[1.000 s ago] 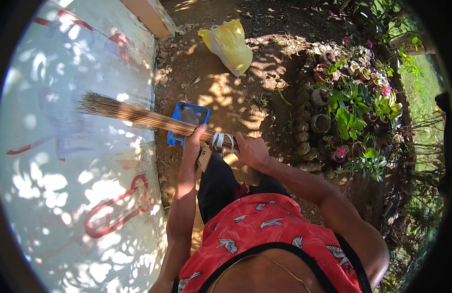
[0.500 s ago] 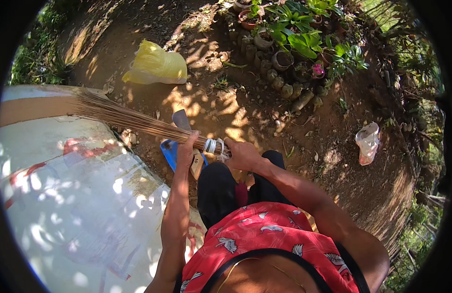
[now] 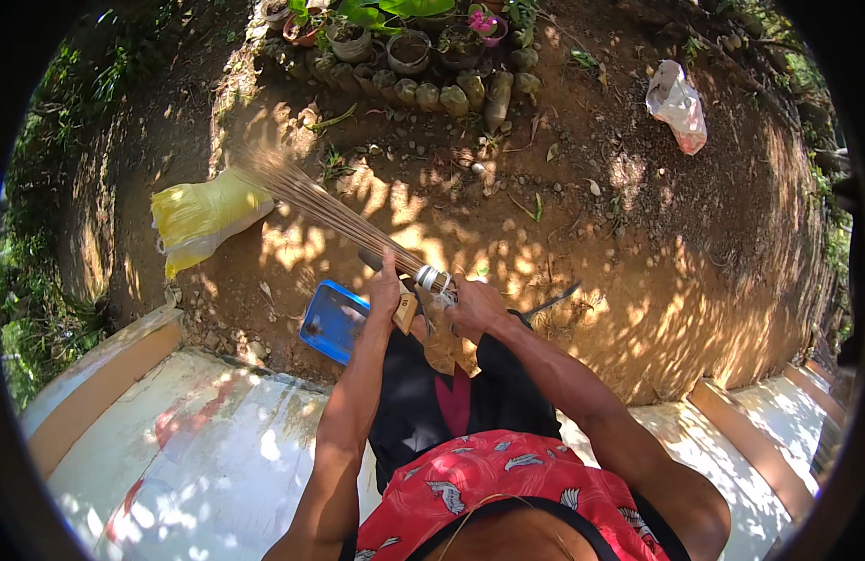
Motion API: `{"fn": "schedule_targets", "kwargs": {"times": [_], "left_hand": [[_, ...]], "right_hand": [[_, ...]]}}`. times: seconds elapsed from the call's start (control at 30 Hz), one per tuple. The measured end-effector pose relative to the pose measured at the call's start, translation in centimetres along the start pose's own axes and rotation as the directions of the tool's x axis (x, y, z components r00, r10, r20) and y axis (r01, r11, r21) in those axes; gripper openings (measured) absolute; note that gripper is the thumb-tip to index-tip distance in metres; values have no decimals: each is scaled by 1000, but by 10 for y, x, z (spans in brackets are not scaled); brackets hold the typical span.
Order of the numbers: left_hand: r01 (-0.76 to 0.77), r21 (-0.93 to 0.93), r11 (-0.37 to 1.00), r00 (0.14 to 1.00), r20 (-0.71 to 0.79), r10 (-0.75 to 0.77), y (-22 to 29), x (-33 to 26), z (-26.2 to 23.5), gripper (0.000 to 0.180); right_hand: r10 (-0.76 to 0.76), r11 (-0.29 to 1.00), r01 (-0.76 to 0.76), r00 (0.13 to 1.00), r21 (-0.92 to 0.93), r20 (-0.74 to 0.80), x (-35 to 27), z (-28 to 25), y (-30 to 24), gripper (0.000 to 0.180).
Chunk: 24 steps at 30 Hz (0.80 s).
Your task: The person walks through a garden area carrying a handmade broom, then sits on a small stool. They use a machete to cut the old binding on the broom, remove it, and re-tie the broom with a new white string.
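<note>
I hold a broom of thin brown sticks (image 3: 334, 213) slantwise above the ground, its spread tips pointing far left and blurred. My left hand (image 3: 385, 288) is closed round the stick bundle below the binding. My right hand (image 3: 476, 309) grips the bound butt end, beside the white tie (image 3: 432, 278); its fingertips are partly hidden. Under my left hand a wooden handle (image 3: 405, 312) shows, with a dark flat blade partly hidden behind the hand and broom. A shallow blue tray (image 3: 333, 323) lies left of my knees, partly covered by my left forearm.
A yellow sack (image 3: 203, 215) lies on the soil at left, a whitish bag (image 3: 676, 107) at far right. Potted plants (image 3: 409, 52) stand behind a border of upright bottles (image 3: 428, 96). Near my right hand lies a dark curved strip (image 3: 554, 299). Pale concrete (image 3: 199, 449) lies behind me.
The view has turned, shifting plants and yellow sack leftward. The broom has swung off the concrete edge over the soil and slants more steeply. Both hands keep their hold.
</note>
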<state>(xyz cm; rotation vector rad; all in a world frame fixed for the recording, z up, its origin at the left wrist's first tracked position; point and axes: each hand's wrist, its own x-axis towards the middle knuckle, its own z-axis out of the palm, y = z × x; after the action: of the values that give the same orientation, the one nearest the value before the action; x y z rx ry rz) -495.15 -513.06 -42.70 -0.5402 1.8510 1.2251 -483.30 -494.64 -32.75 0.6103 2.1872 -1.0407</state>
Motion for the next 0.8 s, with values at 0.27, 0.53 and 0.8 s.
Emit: {"fn": "schedule_targets", "kwargs": {"times": [0.27, 0.53, 0.8], "left_hand": [[23, 32, 999, 989, 146, -28, -71, 109, 51, 65], [-159, 451, 878, 984, 143, 104, -186, 270, 84, 38], [-730, 652, 204, 680, 722, 126, -174, 342, 136, 48]], "right_hand": [[145, 987, -132, 977, 95, -157, 55, 27, 81, 55], [50, 994, -21, 958, 106, -283, 157, 70, 137, 38], [-52, 997, 67, 916, 23, -399, 278, 102, 189, 43]]}}
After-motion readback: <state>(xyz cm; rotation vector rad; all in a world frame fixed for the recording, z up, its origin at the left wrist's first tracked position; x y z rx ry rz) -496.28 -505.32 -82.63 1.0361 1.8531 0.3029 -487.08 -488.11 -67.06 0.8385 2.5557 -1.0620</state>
